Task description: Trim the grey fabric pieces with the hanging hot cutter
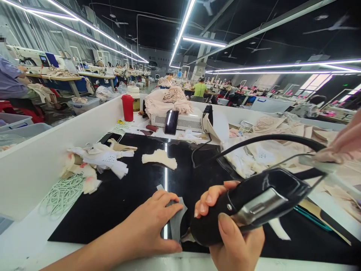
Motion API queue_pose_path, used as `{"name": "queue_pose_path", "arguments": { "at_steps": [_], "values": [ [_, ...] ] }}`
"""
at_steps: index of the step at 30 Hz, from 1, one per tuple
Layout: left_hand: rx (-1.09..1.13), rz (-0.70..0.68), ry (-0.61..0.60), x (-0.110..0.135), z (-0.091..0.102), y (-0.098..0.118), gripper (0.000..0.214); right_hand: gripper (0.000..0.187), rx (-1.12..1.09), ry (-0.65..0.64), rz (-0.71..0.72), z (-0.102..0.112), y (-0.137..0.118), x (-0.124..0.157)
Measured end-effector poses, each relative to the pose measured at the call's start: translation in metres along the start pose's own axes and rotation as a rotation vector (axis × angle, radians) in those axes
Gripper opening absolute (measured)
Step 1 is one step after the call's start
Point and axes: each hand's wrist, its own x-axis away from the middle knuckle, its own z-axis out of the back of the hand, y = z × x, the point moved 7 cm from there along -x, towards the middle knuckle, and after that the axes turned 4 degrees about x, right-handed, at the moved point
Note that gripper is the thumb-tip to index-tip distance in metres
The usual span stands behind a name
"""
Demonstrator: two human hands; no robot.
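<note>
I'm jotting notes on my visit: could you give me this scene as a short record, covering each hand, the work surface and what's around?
Left hand: resting on a flat grey piece
Right hand: gripping a black hand-held tool with a silver metal lever
Tool tip: beside the grey piece; contact unclear
Work surface: glossy black mat
Ahead: irregular cream fabric piece
At left: tangled pale green cord
Behind: red plastic cup; upright black phone
</note>
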Motion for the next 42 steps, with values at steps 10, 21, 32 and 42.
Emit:
{"name": "queue_pose_path", "arguments": {
  "at_steps": [10, 21, 32, 42],
  "values": [
    [0.030, -0.066, 0.073, 0.004, 0.002, -0.005, 0.070, 0.030, 0.075, 0.013, 0.033, 0.020, -0.004, -0.011],
    [0.043, -0.250, 0.126, 0.007, 0.004, 0.010, 0.015, 0.033, 0.207, 0.288, 0.094, 0.059, -0.014, -0.043],
    [0.102, -0.206, 0.090, 0.004, 0.001, 0.008, 0.028, 0.030, 0.110, 0.060, 0.061, 0.018, -0.004, -0.020],
    [0.119, -0.198, 0.085, 0.005, 0.000, 0.007, 0.032, 0.029, 0.107, 0.025, 0.058, 0.017, -0.004, -0.018]
  ]
}}
